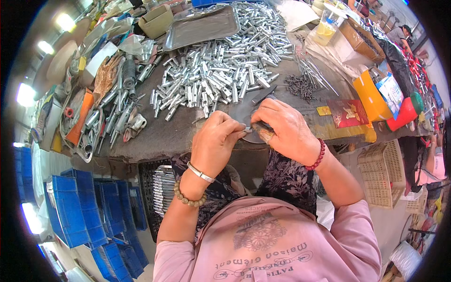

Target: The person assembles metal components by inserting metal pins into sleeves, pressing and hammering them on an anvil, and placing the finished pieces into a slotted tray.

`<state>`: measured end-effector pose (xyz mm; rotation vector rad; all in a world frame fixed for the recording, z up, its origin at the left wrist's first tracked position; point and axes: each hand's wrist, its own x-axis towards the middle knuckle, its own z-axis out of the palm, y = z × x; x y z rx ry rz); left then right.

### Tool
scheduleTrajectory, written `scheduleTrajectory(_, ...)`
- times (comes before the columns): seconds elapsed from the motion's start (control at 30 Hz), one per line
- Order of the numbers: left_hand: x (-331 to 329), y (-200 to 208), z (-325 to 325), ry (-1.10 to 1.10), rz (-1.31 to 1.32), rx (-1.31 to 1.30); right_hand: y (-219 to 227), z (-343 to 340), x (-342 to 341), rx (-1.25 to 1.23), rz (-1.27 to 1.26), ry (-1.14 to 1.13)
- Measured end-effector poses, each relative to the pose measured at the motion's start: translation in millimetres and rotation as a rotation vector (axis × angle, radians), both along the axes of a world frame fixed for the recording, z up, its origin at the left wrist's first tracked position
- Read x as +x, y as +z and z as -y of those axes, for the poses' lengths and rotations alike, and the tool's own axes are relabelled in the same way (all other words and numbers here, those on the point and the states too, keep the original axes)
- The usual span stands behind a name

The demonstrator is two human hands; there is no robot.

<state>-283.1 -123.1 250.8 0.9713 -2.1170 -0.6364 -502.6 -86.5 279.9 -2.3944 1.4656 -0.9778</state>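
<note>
My left hand (213,141) is closed, its thumb and fingertips pinching a small silvery metal piece (247,130) at the table's near edge. Close beside it, my right hand (286,127) wraps round a dark tool with a brown, worn-looking grip (264,133). A dark, flat, wedge-like part (264,94) sticks out beyond the right knuckles; I cannot tell whether it belongs to that tool. Just past both hands spreads a large heap of shiny metal tubes (221,75). A small pile of dark screws (300,87) lies beyond the right hand, next to thin metal rods (317,73).
A metal tray (203,28) rests on the heap. Tools and an orange-handled item (81,117) crowd the left. On the right are a red packet (347,113), a yellow container (374,96) and a plastic cup (327,29). Blue bins (75,207) and a beige crate (381,171) stand below.
</note>
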Motion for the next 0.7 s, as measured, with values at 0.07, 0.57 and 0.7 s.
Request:
scheduleTrajectory(0.07,0.1,-0.3,-0.3,-0.008,-0.004,0.009,-0.7,-0.1,-1.2,0.010,-0.020,0.019)
scheduleTrajectory(0.57,-0.1,0.1,0.5,0.004,0.027,-0.002,8.6,-9.5,-7.2,-0.118,-0.214,-0.097)
scheduleTrajectory(0.7,0.9,0.2,0.3,-0.022,-0.015,0.033,6.1,-25.0,-30.6,0.044,-0.309,-0.368)
